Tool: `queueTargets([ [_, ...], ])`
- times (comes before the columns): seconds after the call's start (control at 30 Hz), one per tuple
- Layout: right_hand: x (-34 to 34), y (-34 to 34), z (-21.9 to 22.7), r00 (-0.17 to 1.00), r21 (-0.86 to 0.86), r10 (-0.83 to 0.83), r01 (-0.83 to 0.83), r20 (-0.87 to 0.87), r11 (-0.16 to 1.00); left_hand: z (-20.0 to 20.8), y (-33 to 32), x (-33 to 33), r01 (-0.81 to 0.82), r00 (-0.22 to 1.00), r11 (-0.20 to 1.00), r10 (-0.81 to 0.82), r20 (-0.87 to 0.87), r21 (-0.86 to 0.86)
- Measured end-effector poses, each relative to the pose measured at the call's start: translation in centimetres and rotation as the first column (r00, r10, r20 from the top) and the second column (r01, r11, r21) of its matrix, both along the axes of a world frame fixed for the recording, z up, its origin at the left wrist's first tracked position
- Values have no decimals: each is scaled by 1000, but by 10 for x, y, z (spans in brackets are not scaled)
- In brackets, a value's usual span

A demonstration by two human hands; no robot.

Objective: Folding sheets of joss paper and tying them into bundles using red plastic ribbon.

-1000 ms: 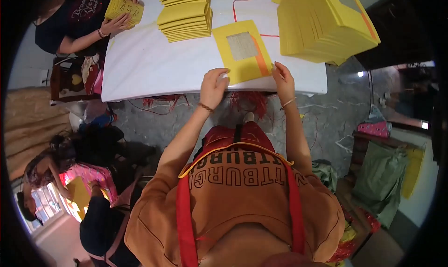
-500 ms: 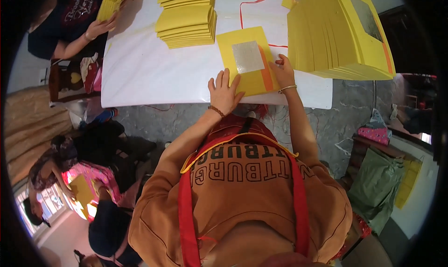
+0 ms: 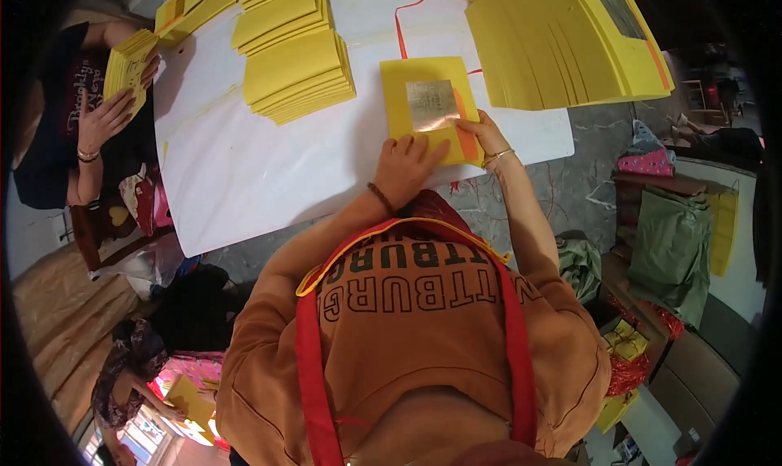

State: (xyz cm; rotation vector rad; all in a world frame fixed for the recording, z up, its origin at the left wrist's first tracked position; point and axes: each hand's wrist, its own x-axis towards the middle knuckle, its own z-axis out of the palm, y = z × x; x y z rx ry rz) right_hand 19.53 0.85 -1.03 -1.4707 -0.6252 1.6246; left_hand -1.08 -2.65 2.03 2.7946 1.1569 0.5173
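Fingers of left hand [image 3: 405,173]: curled over near edge of yellow sheet [image 3: 397,107]. Of right hand [image 3: 494,142]: reached across right edge, one tip at corner of silver patch [image 3: 432,101]. Could not tell pinching from pressing. Lay flat at near side of table [image 3: 220,173]. Looked done: folded-looking yellow stacks [image 3: 301,79], leftward. Apparently left: this unfolded piece, plus tall yellow pile [image 3: 521,50], rightward. Since half a second earlier: drew left fingers in from spread, moved right ones further inward.
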Motion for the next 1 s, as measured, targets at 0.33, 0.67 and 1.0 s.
queueTargets([
  [0.33,23,-20,6,851,474,46,-336,524,814,-1,29,-17,90,909,817,166,382,-570],
  [0.67,18,6,-5,916,307,319,-384,243,871,-8,56,-11,73,889,545,344,302,-835],
  [1.0,41,-8,-30,922,485,355,-383,153,786,7,36,-26,297,919,747,-54,391,-595],
])
